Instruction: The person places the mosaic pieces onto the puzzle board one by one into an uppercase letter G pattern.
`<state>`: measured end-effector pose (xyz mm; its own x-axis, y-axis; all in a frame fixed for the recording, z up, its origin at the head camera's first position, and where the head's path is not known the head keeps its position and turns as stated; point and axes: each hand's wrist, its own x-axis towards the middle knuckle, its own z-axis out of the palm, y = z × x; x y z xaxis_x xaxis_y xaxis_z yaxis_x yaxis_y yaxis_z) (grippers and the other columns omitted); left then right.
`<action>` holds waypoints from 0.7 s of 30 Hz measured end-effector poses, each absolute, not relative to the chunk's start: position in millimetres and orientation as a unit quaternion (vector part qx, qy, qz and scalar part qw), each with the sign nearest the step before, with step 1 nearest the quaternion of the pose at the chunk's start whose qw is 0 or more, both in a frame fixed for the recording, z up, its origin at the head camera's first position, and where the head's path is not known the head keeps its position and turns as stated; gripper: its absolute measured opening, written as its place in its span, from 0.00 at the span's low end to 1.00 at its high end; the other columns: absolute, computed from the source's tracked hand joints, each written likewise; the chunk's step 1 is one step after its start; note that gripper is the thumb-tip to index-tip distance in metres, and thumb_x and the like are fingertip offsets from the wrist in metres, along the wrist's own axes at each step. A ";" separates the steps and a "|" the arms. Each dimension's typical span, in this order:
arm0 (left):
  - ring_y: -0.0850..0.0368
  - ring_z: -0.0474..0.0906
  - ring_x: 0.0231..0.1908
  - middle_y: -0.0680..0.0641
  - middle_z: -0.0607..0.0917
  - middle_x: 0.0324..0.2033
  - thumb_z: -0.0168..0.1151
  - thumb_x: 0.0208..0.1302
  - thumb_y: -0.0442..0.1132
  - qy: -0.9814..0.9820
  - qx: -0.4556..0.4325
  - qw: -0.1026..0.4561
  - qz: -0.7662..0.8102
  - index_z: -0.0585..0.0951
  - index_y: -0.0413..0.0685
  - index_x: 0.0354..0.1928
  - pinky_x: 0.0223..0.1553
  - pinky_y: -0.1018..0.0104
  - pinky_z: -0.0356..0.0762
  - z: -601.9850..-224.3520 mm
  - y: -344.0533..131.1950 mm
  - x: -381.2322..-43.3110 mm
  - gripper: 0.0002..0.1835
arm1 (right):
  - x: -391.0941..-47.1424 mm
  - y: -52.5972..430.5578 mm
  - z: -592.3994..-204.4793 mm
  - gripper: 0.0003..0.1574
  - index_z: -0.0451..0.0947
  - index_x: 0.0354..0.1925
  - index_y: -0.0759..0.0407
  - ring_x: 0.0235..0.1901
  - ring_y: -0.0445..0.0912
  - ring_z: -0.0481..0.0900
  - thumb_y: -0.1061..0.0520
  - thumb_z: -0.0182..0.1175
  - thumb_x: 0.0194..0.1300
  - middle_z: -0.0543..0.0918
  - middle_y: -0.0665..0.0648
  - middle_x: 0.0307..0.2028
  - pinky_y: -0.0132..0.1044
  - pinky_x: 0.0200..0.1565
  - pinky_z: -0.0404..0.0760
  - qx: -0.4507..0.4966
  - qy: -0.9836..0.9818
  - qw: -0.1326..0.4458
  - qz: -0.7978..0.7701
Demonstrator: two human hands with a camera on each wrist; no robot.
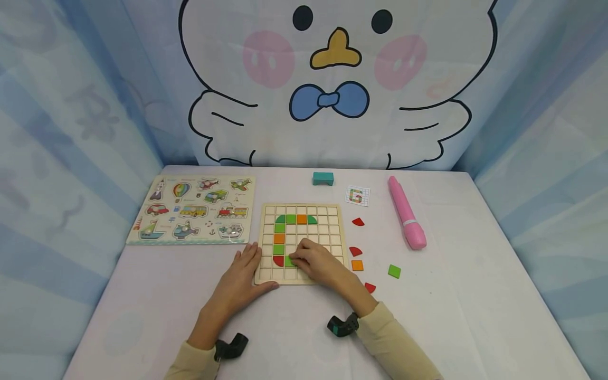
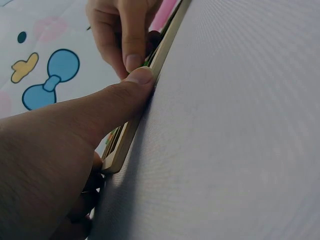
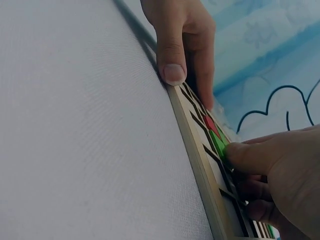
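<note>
A square wooden grid board (image 1: 328, 208) lies flat on the table. Green, orange and red tiles sit in its cells, among them an orange square (image 1: 279, 238) and a red quarter-round tile (image 1: 278, 260). My right hand (image 1: 319, 261) is over the lower middle of the board, thumb and fingertips pinching a green square tile (image 1: 289, 262) just right of the red one. Part of that green tile (image 3: 218, 142) shows beneath the thumb in the right wrist view. My left hand (image 1: 242, 277) rests at the board's lower left corner, fingers along the left edge, thumb touching the front edge.
Right of the board lie red pieces (image 1: 355, 252), an orange square (image 1: 357, 265) and a loose green square (image 1: 394, 271). Behind them are a small pattern card (image 1: 358, 196), a teal block (image 1: 323, 179) and a pink pen-shaped object (image 1: 406, 214). A vehicle puzzle board (image 1: 192, 210) lies left.
</note>
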<state>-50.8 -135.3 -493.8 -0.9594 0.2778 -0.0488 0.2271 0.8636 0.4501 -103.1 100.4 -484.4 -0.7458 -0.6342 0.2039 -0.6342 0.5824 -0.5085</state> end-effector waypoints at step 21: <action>0.41 0.53 0.77 0.36 0.61 0.76 0.67 0.57 0.67 0.965 0.131 0.045 0.223 0.62 0.33 0.74 0.78 0.45 0.54 -493.5 -135.0 -50.1 0.55 | -98.9 117.0 -467.2 0.15 0.81 0.51 0.56 0.43 0.42 0.77 0.53 0.65 0.67 0.80 0.50 0.43 0.38 0.50 0.83 0.272 -0.927 -0.012 0.257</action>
